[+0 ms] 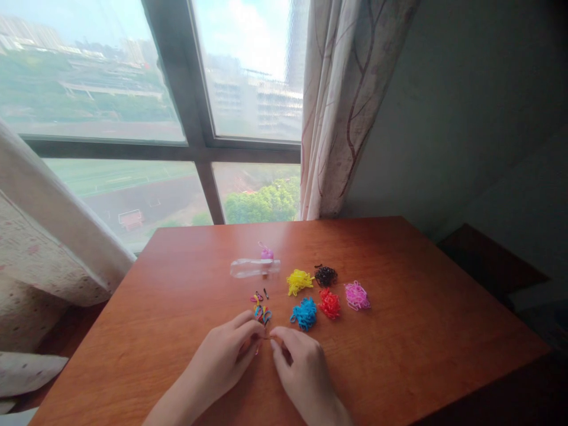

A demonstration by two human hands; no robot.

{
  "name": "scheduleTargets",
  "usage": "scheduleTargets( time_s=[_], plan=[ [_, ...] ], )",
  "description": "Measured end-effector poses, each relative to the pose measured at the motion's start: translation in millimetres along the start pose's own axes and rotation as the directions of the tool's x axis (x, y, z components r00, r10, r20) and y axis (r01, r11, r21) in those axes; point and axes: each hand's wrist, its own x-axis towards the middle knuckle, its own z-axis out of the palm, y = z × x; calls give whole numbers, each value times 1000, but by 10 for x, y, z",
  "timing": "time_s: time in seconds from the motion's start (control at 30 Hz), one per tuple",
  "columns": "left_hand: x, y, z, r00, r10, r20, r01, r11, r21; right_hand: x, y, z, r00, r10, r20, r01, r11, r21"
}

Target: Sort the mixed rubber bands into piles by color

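Observation:
My left hand (226,352) and my right hand (302,364) meet low over the table, fingertips pinched. A thin rubber band (267,338) stretches across the small gap between them, an end in each pinch; its colour is hard to make out. Just beyond my left fingers lies a small pile of mixed-colour rubber bands (261,313), partly hidden by that hand. Right of it sit separate heaps of small rubber bands: blue (305,313), red (329,303), yellow (300,282), black (326,276) and pink (357,295).
Behind the heaps lies a clear plastic bottle-like container (248,268), with a small purple object (267,253) beside it. The brown wooden table (177,284) reaches up to a window (261,195), with curtains (328,118) on both sides.

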Motion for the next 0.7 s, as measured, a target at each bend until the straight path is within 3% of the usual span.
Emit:
scheduleTargets(
  time_s=[0.2,0.33,0.4,0.53,0.63,0.7],
  plan=[
    [-14,-44,-35,1000,-19,-23,19,1000,-3,25,4,-63,996,66,-59,-63,997,54],
    [-30,-70,-62,999,-28,-28,28,1000,14,211,244,-415,962,178,-209,-181,984,6],
    [-35,-84,-61,999,-29,-31,29,999,27,360,435,-662,942,221,-254,-256,960,-112],
    [-34,-127,-51,996,-62,-69,67,995,71,668,763,-1031,892,363,-269,-446,800,-401],
    [-35,-158,-62,990,-92,-109,103,990,99,831,873,-1088,858,485,-170,-490,671,-557],
    [-38,-164,-77,986,-107,-126,121,987,110,894,899,-1053,847,515,-131,-480,636,-604]
  ],
)
